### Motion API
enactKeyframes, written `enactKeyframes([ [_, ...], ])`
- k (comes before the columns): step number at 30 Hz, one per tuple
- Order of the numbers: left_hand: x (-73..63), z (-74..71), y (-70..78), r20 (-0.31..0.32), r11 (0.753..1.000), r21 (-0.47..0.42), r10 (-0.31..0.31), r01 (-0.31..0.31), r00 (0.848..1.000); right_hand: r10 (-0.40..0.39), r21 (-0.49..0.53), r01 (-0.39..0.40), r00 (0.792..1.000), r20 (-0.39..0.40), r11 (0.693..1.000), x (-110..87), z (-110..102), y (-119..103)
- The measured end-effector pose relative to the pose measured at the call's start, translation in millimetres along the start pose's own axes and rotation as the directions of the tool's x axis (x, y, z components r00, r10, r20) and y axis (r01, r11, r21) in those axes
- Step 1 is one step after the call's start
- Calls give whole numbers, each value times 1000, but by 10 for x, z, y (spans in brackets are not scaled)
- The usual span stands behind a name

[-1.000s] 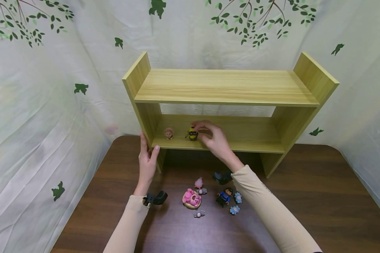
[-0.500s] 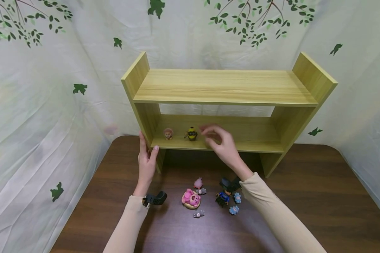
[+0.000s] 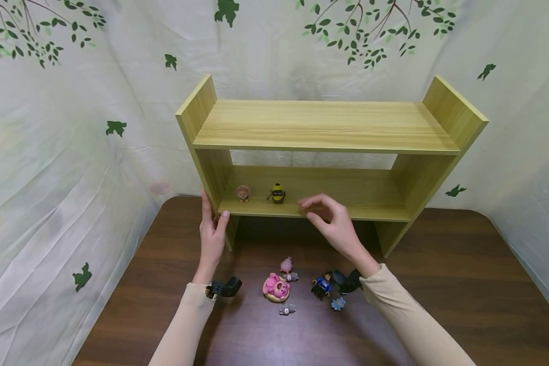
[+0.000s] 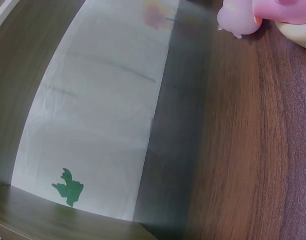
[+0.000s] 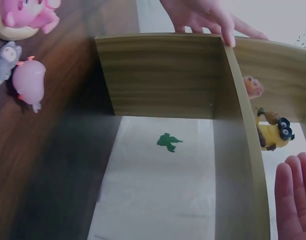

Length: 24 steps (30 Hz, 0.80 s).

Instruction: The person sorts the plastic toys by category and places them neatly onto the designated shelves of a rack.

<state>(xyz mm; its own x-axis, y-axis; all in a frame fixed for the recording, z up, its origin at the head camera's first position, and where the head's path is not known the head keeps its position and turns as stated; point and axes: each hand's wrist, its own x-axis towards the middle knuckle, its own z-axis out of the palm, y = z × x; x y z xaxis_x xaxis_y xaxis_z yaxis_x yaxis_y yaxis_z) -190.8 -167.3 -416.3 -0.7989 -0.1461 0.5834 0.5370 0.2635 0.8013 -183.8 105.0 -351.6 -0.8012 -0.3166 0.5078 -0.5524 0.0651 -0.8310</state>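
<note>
My left hand (image 3: pixel 212 239) holds the left side panel of the wooden shelf (image 3: pixel 325 124), thumb on the front corner of the lower board (image 3: pixel 347 195) and fingers along the outer face. My right hand (image 3: pixel 336 226) has hold of nothing: its fingers bend loosely, with a clear gap to the thumb, just at that board's front edge.

To the left of those fingertips, well apart from them, the yellow goggled figure (image 3: pixel 277 194) stands upright near the front edge (my right wrist view shows it sideways). Nearer the left front corner sits a small pinkish figure (image 3: pixel 243 193).

On the table (image 3: pixel 151 305), in front of the shelf's lower front, the pink bear figure (image 3: pixel 276 288) lies on its round base, a smaller pink figure (image 3: pixel 286 265) and a grey figure (image 3: pixel 290 277) just beyond it. Further right, a dark-haired figure in blue (image 3: pixel 322 286) lies near a pale-blue figure (image 3: pixel 338 304).
</note>
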Motion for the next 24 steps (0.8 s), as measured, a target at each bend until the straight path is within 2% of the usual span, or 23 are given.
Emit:
enactKeyframes([
  [5,2,0,11,0,1000,-4,-9,9,1000,0,19,0,1000,1,1000,-98,-27,34],
  [16,2,1,15,0,1000,-9,-3,3,1000,50,-43,-48,998,30,998,-376,-70,148],
  [24,-5,8,6,0,1000,-11,6,-6,1000,60,-71,-58,998,18,996,-581,-113,267],
])
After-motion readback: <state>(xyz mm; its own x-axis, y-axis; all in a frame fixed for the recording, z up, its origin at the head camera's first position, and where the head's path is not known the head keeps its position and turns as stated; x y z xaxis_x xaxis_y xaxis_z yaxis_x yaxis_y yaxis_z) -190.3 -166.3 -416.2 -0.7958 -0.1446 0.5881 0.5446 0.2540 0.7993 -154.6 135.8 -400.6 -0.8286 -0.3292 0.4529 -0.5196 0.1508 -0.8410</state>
